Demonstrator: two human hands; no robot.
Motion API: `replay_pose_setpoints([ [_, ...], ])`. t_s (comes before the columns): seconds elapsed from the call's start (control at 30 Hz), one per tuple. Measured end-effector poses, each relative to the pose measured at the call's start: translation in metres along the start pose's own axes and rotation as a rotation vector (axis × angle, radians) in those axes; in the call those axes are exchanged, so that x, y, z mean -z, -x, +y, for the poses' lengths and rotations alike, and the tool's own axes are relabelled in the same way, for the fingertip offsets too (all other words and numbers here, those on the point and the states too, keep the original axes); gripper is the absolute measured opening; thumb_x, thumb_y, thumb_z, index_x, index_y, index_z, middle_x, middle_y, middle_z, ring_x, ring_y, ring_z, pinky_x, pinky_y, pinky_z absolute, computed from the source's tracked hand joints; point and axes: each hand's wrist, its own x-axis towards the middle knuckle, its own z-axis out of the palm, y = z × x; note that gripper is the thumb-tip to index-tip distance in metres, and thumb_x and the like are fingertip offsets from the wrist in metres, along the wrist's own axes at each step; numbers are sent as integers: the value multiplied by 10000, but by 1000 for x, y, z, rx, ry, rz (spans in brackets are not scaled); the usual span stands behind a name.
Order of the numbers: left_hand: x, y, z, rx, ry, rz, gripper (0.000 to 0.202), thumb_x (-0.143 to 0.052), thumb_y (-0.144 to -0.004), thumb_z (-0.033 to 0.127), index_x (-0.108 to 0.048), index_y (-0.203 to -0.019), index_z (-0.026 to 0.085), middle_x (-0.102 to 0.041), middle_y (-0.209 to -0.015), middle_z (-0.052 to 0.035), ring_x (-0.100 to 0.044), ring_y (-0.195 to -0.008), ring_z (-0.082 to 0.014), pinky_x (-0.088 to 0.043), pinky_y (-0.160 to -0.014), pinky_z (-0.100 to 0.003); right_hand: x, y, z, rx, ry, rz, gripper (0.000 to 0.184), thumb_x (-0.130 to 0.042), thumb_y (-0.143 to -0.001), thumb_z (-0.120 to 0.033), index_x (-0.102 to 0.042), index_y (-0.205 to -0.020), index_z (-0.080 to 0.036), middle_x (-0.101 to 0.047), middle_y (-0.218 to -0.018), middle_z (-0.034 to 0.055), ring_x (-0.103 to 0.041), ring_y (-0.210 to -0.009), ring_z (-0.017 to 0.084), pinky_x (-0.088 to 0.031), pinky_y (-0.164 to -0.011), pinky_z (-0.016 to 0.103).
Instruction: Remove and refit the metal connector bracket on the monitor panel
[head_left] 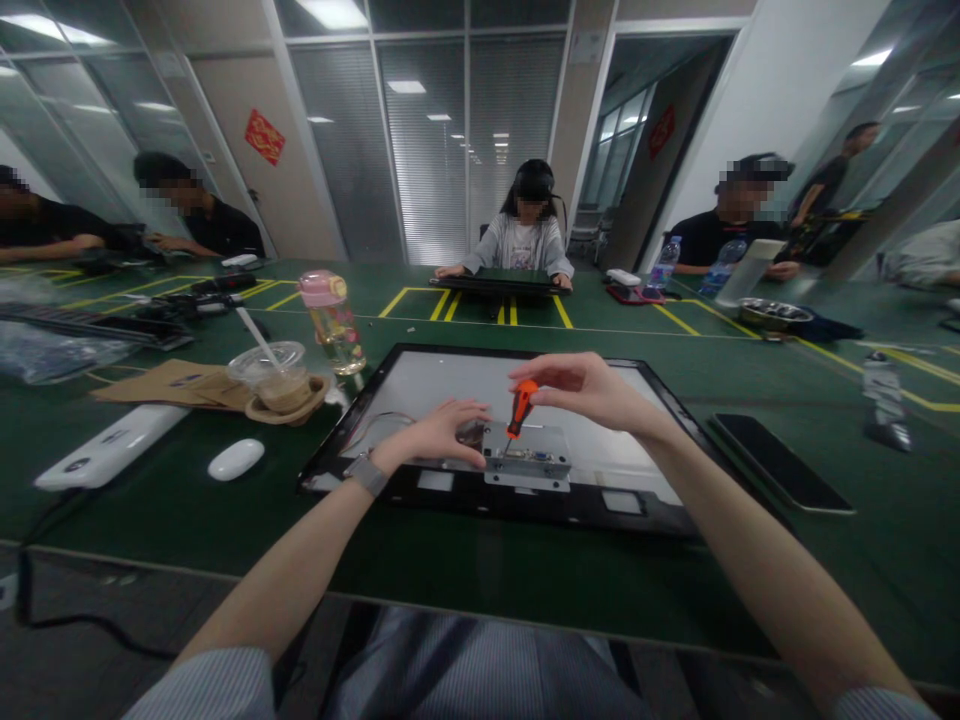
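A flat display panel (pixel 457 370) with a black frame lies face down on the green table. On its near middle sits a metal bracket (pixel 551 440) with a row of connector ports. My right hand (pixel 589 390) grips a small screwdriver (pixel 521 405) by its orange and black handle. The screwdriver leans slightly, its tip down at the bracket near the ports. At the bracket's left end is my left hand (pixel 439 435), fingers and thumb spread apart; whether it touches the metal I cannot tell. Thin cables (pixel 375 430) run on the panel left of the bracket.
Left of the panel are a lidded iced drink (pixel 274 375), a pink-capped bottle (pixel 334 325), a white case (pixel 236 460) and a white device (pixel 112 447) with a black cord. A dark phone (pixel 776 460) lies to the right. Across the table a person (pixel 525 235) handles another panel.
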Motion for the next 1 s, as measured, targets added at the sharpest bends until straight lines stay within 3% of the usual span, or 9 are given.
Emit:
replay_pose_setpoints([
  [0.2, 0, 0, 1, -1, 9, 2, 739, -781, -703, 614, -566, -1325, 279, -410, -1567, -72, -302, -1485, -309, -122, -1248, -502, 0, -1, -1, 23, -14, -102, 266, -659, -916, -357, -752, -1117, -210, -717, -1169, 92, -683, -1062, 219, -590, -886, 398],
  [0.37, 1, 1, 3, 16, 25, -9, 725, -786, -712, 589, -563, -1330, 283, -399, -1574, -63, -290, -1493, -313, -85, -1252, -529, -1, 0, 5, 54, -72, -42, 166, -766, -820, -324, -789, -941, -212, -704, -951, 48, -693, -825, 173, -623, -691, 336],
  [0.57, 2, 0, 2, 1, 22, -8, 722, -792, -715, 574, -564, -1328, 266, -398, -1573, -70, -295, -1490, -307, -98, -1253, -522, -3, -1, -2, -6, -100, -140, 251, -654, -923, -276, -721, -1152, -197, -754, -1080, 71, -714, -988, 199, -585, -886, 386],
  [0.67, 2, 0, 1, -6, 7, -14, 727, -779, -713, 605, -565, -1325, 277, -397, -1575, -63, -284, -1494, -313, -84, -1251, -527, -4, -1, -3, -5, -33, -109, 247, -589, -963, -279, -716, -1160, -201, -731, -1156, 78, -683, -1066, 201, -557, -936, 388],
  [0.77, 1, 0, 0, -3, -1, -11, 736, -767, -714, 623, -561, -1332, 281, -400, -1574, -67, -284, -1493, -314, -91, -1251, -518, -4, -2, 1, 18, 6, -80, 238, -640, -925, -280, -734, -1136, -224, -689, -1188, 74, -662, -1068, 198, -571, -892, 366],
  [0.9, 0, -1, -2, 4, -2, -7, 743, -769, -704, 632, -567, -1324, 276, -412, -1566, -66, -308, -1480, -321, -102, -1248, -519, -7, -2, 10, 47, -5, 18, 179, -758, -828, -267, -778, -1001, -229, -678, -988, 43, -661, -893, 173, -590, -789, 343],
  [1.0, -2, -2, -4, -4, 0, 4, 737, -785, -698, 612, -577, -1310, 257, -433, -1550, -72, -317, -1475, -317, -110, -1249, -504, -12, -2, 11, 32, -102, 7, 220, -728, -859, -257, -761, -1072, -209, -703, -989, 56, -678, -873, 171, -589, -800, 347],
])
